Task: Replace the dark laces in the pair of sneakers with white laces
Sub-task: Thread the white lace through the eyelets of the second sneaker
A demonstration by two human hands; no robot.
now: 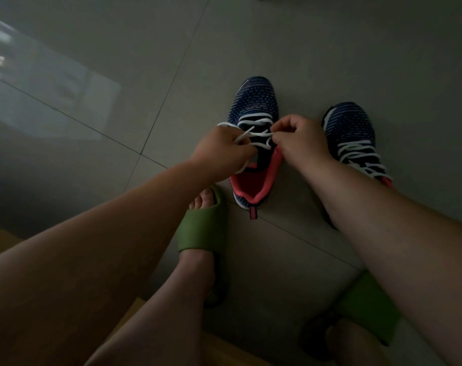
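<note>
White lace [259, 122] on the left sneaker [253, 143], on the floor [118, 75], pinched by left hand [219, 151] and right hand [301, 141]; uneven pulling could leave mismatched ends.

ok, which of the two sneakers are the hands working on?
The navy knit sneaker with the coral lining, on the left. Left hand and right hand pinch its white lace; the other navy sneaker sits untouched, already laced white.
</note>
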